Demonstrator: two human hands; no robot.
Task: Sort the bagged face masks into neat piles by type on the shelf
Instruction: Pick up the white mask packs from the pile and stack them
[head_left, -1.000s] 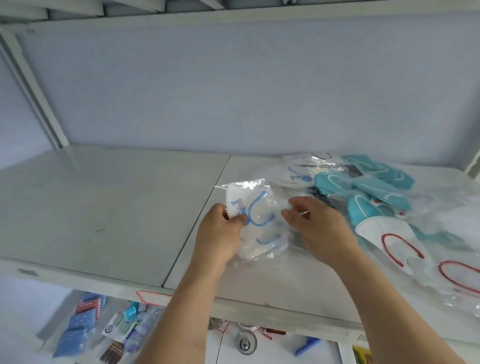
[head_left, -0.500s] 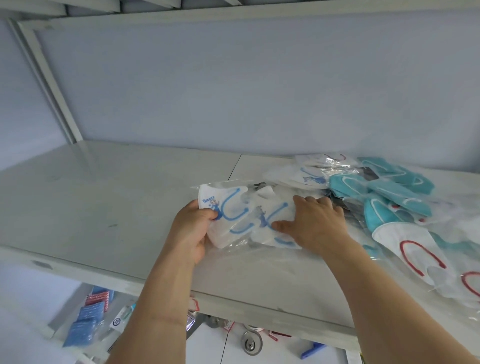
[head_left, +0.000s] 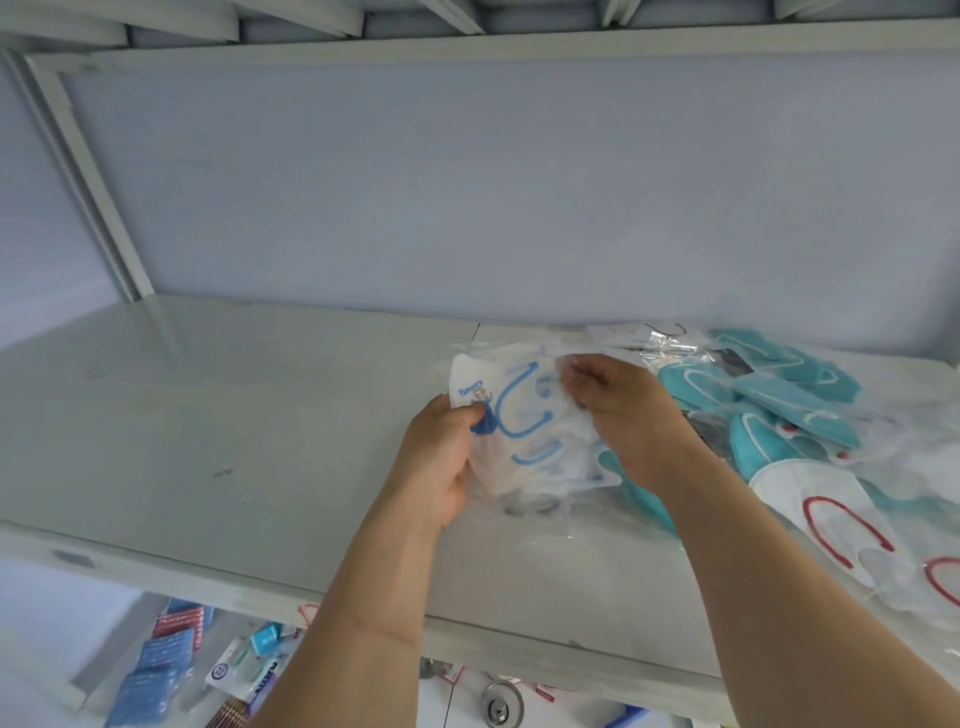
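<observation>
Red-loop masks (head_left: 852, 525) cut by right edge; lower-shelf packets (head_left: 166, 670) too small to identify.

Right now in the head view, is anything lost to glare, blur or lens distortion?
Head view: the grey metal shelf shows soft sheen and bows from wide-angle distortion; the clear-bagged white masks with blue ear loops, pinched by left hand and right hand, are smeared where plastic glints; print stays partly readable.
</observation>
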